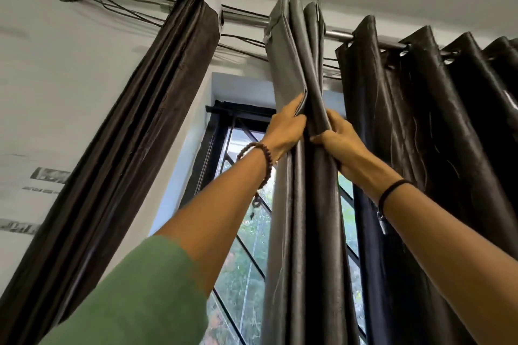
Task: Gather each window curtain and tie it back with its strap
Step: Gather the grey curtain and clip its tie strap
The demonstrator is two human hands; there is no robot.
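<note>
A dark grey-brown middle curtain hangs bunched in folds from a metal rod. My left hand grips its left folds high up, fingers wrapped around the pale lining edge. My right hand pinches the right folds of the same curtain at about the same height. A left curtain hangs tightly gathered by the wall. A right curtain hangs loosely spread in wide pleats. No strap is visible.
Behind the curtains is a window with a black diagonal grille and greenery outside. Several cables run along the wall and the rod near the white ceiling. A white wall fills the left side.
</note>
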